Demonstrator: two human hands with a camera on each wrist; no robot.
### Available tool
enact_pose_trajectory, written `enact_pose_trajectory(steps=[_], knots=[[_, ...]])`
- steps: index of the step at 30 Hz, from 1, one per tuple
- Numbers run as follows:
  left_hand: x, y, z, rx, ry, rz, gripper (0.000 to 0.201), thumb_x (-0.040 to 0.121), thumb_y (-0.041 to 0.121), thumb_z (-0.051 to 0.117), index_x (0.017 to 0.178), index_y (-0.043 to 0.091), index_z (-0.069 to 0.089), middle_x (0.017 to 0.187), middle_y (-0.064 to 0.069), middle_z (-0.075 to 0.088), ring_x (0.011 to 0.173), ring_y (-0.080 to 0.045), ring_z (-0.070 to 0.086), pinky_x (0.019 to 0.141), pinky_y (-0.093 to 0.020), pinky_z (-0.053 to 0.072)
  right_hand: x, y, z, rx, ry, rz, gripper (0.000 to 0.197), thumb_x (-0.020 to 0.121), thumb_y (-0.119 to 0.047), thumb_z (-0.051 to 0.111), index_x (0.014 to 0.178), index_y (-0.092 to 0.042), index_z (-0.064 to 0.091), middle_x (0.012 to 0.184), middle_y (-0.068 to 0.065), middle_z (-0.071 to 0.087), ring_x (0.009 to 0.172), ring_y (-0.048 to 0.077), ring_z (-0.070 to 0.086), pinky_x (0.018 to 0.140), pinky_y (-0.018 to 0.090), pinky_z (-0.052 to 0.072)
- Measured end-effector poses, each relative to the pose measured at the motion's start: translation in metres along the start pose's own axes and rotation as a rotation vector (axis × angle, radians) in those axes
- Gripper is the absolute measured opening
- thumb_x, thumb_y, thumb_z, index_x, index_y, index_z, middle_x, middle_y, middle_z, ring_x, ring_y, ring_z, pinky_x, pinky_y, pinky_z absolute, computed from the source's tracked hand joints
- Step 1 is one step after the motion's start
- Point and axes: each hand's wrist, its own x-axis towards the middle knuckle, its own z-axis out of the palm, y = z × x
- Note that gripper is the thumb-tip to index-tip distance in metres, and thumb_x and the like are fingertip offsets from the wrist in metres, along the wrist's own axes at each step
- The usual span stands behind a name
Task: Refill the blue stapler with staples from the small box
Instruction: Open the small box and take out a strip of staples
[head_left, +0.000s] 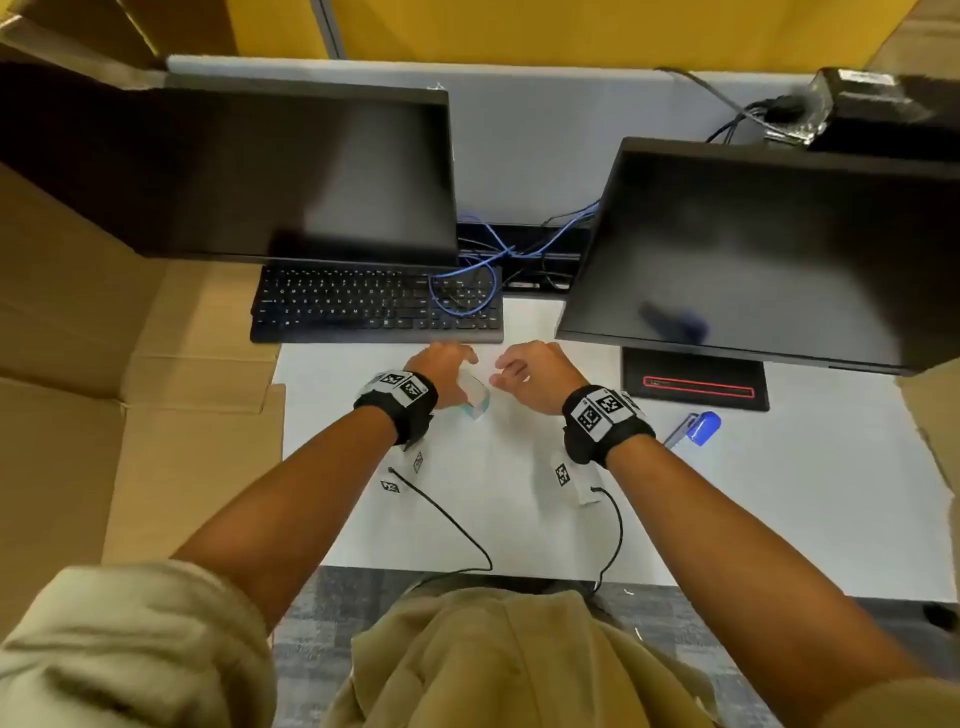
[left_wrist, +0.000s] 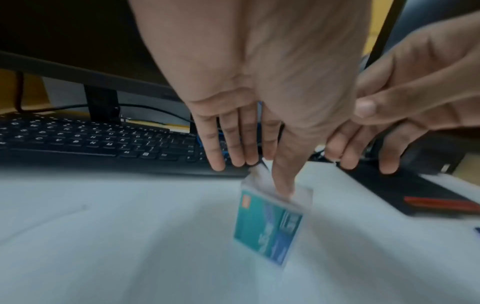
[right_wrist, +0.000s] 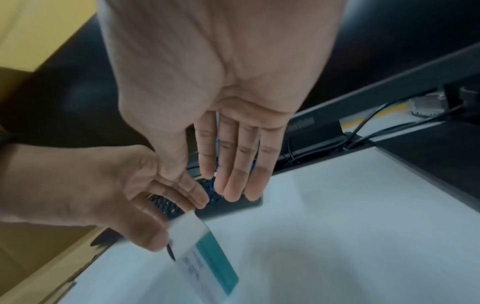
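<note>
The small teal and white staple box (head_left: 475, 399) stands tilted on the white desk (head_left: 493, 519) between my two hands. My left hand (head_left: 457, 364) hovers over it with fingers straight; its thumb (left_wrist: 283, 176) touches the box's open white top (left_wrist: 275, 190), and the fingers are off the box. My right hand (head_left: 506, 371) is just right of the box, relaxed and holding nothing; its fingers (right_wrist: 233, 185) look straight. The blue stapler (head_left: 696, 428) lies on the desk well to the right, past my right wrist. The box (right_wrist: 205, 253) looks blurred.
A black keyboard (head_left: 374, 306) with a blue cable (head_left: 462, 291) over it lies just beyond my hands. Two dark monitors (head_left: 260, 171) (head_left: 753, 249) overhang the desk. A black stand base (head_left: 696, 379) sits at right. Cardboard (head_left: 104, 364) borders the left.
</note>
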Motion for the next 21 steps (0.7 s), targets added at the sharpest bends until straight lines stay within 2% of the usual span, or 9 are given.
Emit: enact_pose_trajectory(steps=[4,6,8,10,12,14,18,20,21], knots=[[-0.002,-0.004,0.004,-0.022,0.019,0.014,0.053,0.075,0.018,0.076,0.125,0.024,0.059,0.133,-0.003,0.058,0.121,-0.026,0.052,0.099,-0.041,0.047,0.0,0.01,0.015,-0.062,0.014,0.048,0.019,0.084,-0.035,0.064,0.096,-0.021,0.07,0.089,0.003,0.073,0.087,0.023,0.064,0.083,0.04,0.056],[-0.002,-0.002,0.002,-0.021,0.027,0.047,0.048,0.076,0.016,0.077,0.122,0.02,0.064,0.127,-0.005,0.063,0.117,-0.026,0.056,0.098,-0.04,0.048,0.001,0.014,0.023,-0.077,0.047,0.048,0.01,0.083,-0.03,0.064,0.089,-0.025,0.069,0.085,0.001,0.072,0.081,0.022,0.065,0.08,0.04,0.057],[-0.001,-0.002,0.001,-0.03,0.022,0.059,0.043,0.075,0.019,0.08,0.116,0.017,0.068,0.116,-0.007,0.069,0.108,-0.026,0.06,0.092,-0.038,0.051,0.002,0.012,0.028,-0.099,0.055,0.032,0.006,0.082,-0.024,0.066,0.086,-0.024,0.07,0.082,-0.001,0.072,0.076,0.021,0.065,0.076,0.039,0.058],[-0.001,-0.001,0.003,-0.037,-0.006,0.04,0.044,0.072,0.028,0.083,0.112,0.015,0.07,0.108,-0.007,0.071,0.1,-0.024,0.061,0.088,-0.038,0.053,0.003,0.011,0.032,-0.103,0.042,0.022,0.009,0.081,-0.023,0.071,0.089,-0.021,0.069,0.084,0.0,0.072,0.076,0.021,0.065,0.075,0.036,0.058],[-0.001,0.0,0.003,-0.059,-0.009,0.021,0.05,0.069,0.032,0.085,0.112,0.013,0.07,0.106,-0.007,0.071,0.098,-0.024,0.061,0.086,-0.036,0.053,0.004,0.01,0.034,-0.112,0.035,0.011,0.017,0.079,-0.025,0.074,0.094,-0.019,0.068,0.087,0.002,0.071,0.078,0.022,0.064,0.075,0.034,0.057],[0.0,0.001,0.002,-0.085,-0.003,-0.004,0.05,0.069,0.03,0.085,0.113,0.01,0.07,0.106,-0.009,0.07,0.099,-0.024,0.061,0.085,-0.033,0.052,0.006,0.011,0.034,-0.123,0.043,0.007,0.021,0.079,-0.025,0.076,0.097,-0.017,0.067,0.088,0.003,0.071,0.078,0.023,0.063,0.075,0.033,0.056],[0.001,0.003,0.001,-0.114,-0.035,-0.04,0.047,0.076,0.035,0.079,0.114,0.01,0.069,0.109,-0.01,0.066,0.104,-0.024,0.057,0.088,-0.038,0.053,0.008,0.011,0.033,-0.149,0.048,-0.012,0.019,0.082,-0.023,0.072,0.097,-0.013,0.067,0.09,0.006,0.07,0.079,0.024,0.062,0.075,0.035,0.055],[0.0,0.003,-0.001,-0.124,-0.053,-0.041,0.034,0.082,0.037,0.071,0.105,0.012,0.073,0.107,-0.011,0.067,0.097,-0.025,0.059,0.084,-0.041,0.055,0.008,0.012,0.032,-0.14,0.062,-0.02,0.017,0.086,-0.022,0.068,0.099,-0.011,0.067,0.091,0.008,0.07,0.081,0.026,0.062,0.076,0.037,0.056],[0.0,0.002,-0.001,-0.137,-0.06,-0.039,0.03,0.086,0.038,0.066,0.097,0.012,0.075,0.1,-0.012,0.069,0.093,-0.025,0.059,0.08,-0.043,0.055,0.008,0.014,0.032,-0.129,0.077,-0.021,0.018,0.087,-0.022,0.066,0.102,-0.011,0.066,0.091,0.008,0.071,0.083,0.026,0.063,0.078,0.038,0.056]])
